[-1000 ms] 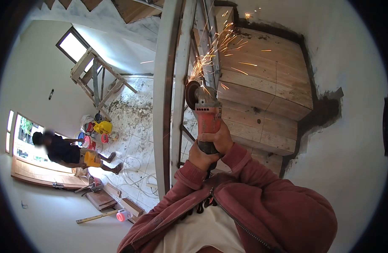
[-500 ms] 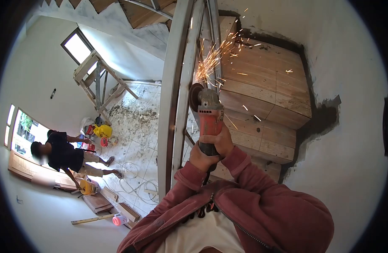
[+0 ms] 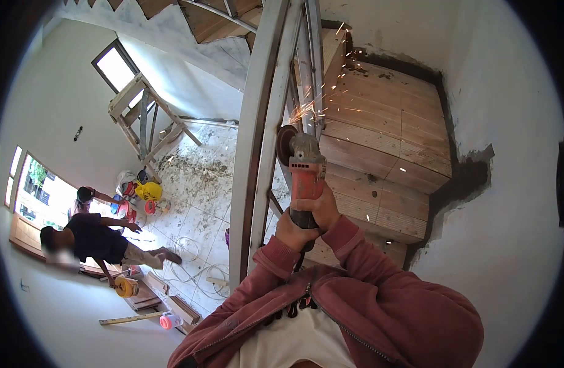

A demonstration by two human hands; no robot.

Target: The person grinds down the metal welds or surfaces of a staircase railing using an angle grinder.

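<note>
An angle grinder [image 3: 307, 182] with a red body and dark grey head is held out in front of me by both hands. My left hand [image 3: 292, 231] wraps the rear part of its handle. Just ahead of it, my right hand [image 3: 323, 207] closes around the body. The round disc [image 3: 287, 142] stands edge-on at the front left, right at a bar of the metal frame [image 3: 276, 92]. Orange sparks [image 3: 305, 111] spray upward and to the right from there.
Wood-look tiled steps [image 3: 386, 129] rise on the right beside a wall with dark mortar. On the lower left floor, a person [image 3: 98, 239] carries a yellow bucket [image 3: 126, 287]. Another person [image 3: 85, 196] is behind. A wooden trestle [image 3: 141, 113], buckets, cable and planks lie around.
The spark spray is smaller and thinner. The person with the bucket has stepped toward the lower left, and a second person has come into view behind. My grip is unchanged.
</note>
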